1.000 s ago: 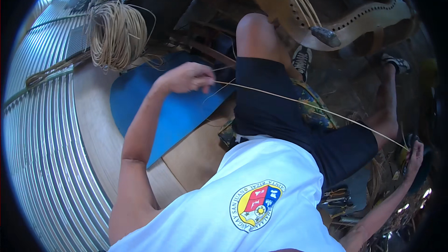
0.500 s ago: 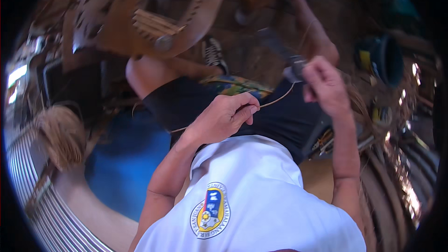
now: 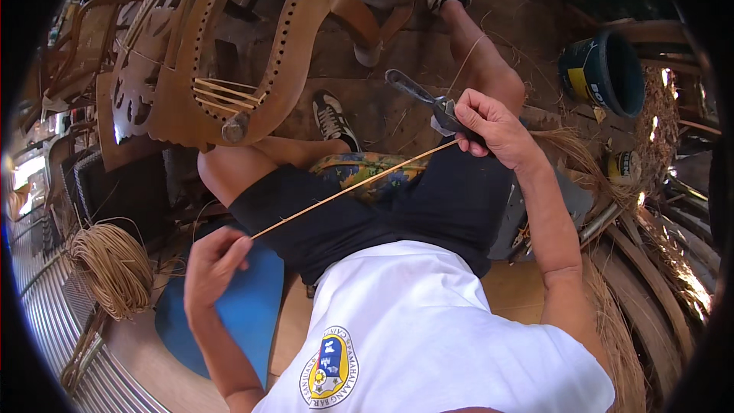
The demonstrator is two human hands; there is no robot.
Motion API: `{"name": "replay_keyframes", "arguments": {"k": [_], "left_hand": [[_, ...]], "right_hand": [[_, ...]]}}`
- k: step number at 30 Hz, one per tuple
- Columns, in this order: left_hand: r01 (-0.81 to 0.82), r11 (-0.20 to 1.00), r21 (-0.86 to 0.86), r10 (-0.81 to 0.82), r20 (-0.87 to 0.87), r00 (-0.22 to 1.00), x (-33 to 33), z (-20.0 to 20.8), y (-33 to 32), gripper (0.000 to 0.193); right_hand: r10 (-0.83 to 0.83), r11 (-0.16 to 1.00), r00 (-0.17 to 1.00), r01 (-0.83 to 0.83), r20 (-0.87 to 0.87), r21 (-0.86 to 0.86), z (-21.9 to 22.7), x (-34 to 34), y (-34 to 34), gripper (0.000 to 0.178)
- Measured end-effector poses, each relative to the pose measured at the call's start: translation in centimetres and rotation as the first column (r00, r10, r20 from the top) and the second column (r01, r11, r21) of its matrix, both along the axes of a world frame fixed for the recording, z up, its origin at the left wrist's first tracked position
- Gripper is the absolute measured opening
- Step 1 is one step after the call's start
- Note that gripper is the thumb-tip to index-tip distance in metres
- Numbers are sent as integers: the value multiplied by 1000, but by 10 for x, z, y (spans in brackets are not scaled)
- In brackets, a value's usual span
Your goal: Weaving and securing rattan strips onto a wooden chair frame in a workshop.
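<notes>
A thin tan rattan strip [image 3: 352, 186] runs taut and slanting across my lap between my two hands. My left hand [image 3: 214, 264], low on the left above a blue panel, pinches its lower end between thumb and fingers. My right hand [image 3: 493, 128] is closed over my right thigh, at a dark tool [image 3: 446, 113] with a long grey end pointing up and left. The strip's upper end meets the right fingers beside this tool; how the fingers grip both is partly hidden. A thinner strand rises from beyond the tool past my shin.
A carved wooden chair frame [image 3: 294, 30] with rows of holes and several strips stands ahead left. A rattan coil [image 3: 115, 269] lies at the left, beside the blue panel [image 3: 229, 306]. At the right are a dark bucket [image 3: 604, 73], loose fibres and curved wooden pieces.
My left hand has moved left and down from the middle of my lap, with a longer stretch of strip now between the hands. My right hand and the tool have shifted slightly left.
</notes>
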State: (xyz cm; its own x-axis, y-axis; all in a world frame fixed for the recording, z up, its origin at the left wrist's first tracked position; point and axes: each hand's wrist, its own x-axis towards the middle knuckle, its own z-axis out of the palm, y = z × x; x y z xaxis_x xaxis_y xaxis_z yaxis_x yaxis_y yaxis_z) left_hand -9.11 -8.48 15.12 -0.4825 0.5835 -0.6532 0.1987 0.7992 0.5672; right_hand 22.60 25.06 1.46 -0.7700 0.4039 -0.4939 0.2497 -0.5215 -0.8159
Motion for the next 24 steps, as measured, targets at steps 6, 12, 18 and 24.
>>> {"name": "replay_keyframes", "arguments": {"k": [6,12,18,24], "left_hand": [[-114,991,-66,102,-167,981,-63,60,-63,14],[-25,822,-568,-208,-342,916,-187,157,-81,14],[113,823,-557,-453,-522,723,-447,438,-231,16],[455,889,42,-359,-554,752,-461,290,-192,26]], "right_hand": [[-57,994,995,50,-76,-98,-17,3,7,25],[-145,985,984,134,-100,-111,-16,21,9,25],[-190,948,937,99,-291,-301,-61,12,-6,23],[-386,839,867,188,-315,-510,-42,9,-45,21]]}}
